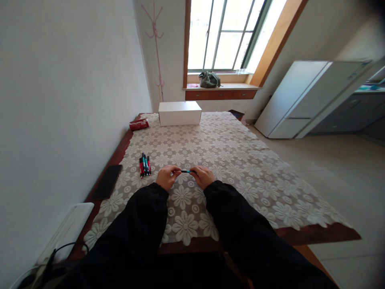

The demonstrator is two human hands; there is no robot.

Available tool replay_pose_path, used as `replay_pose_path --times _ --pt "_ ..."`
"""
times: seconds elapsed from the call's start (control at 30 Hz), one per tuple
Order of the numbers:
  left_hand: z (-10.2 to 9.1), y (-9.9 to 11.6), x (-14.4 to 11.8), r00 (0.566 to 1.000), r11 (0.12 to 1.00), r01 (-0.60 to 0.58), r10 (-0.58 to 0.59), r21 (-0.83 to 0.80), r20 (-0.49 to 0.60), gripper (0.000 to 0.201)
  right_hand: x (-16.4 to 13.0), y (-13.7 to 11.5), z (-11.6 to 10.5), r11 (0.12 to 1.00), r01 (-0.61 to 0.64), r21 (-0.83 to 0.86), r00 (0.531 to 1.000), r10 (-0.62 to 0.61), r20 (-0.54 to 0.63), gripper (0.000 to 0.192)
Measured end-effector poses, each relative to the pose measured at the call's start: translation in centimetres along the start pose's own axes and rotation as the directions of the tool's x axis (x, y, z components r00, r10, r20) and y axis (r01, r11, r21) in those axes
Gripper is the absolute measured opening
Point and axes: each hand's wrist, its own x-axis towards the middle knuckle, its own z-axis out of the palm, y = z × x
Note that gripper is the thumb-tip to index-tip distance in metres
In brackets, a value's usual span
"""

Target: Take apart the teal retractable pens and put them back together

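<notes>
Pens: one teal-and-black pen [185,171] held up between both hands; a loose bundle of about four more, red and teal [144,165], lying on the table just left of the held pen; exact count hard to tell.
Hands: two; left hand [167,176] at the pen's left end, right hand [203,176] at its right end, both in black sleeves.
Other things: one white box [179,113] far beyond the held pen at the back of the table; one red packet [138,125] left of the box; one dark flat phone-like slab [107,181] left of the bundle, at the table's left border.
Table [315,233]: covered by a flowered lace cloth [240,160]; bare wood strip along the left and near edges; wall close on the left.
Open room: broad stretch of cloth right of the held pen and beyond it up to the box.
Fingers: curled narrow on both hands, tips pinching the pen ends; pen level, just above the cloth, between the two hands.
</notes>
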Motion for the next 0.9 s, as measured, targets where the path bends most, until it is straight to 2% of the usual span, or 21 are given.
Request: replay_pose_path --times 0.23,0.4,0.7,0.9 --pt "0.1 -0.1 0.2 0.997 0.996 0.047 -0.051 -0.072 -0.058 0.014 0.1 0.4 0.1 1.000 -0.027 0.006 1.000 0.027 -0.002 0.013" --pt "0.0 0.2 0.3 0.986 0.977 0.101 -0.123 -0.186 -0.114 0.016 0.1 1.2 0.2 0.998 -0.066 0.020 0.997 0.066 -0.025 0.011" --pt "0.0 0.5 0.6 0.955 0.846 0.218 -0.287 -0.487 -0.072 0.033 0.1 1.1 0.1 0.997 -0.044 0.056 0.995 0.049 -0.088 0.015" --pt "0.1 -0.1 0.8 0.932 0.799 0.207 -0.336 -0.565 -0.133 0.039 0.1 0.5 -0.3 0.996 -0.054 0.073 0.993 0.060 -0.097 0.025"
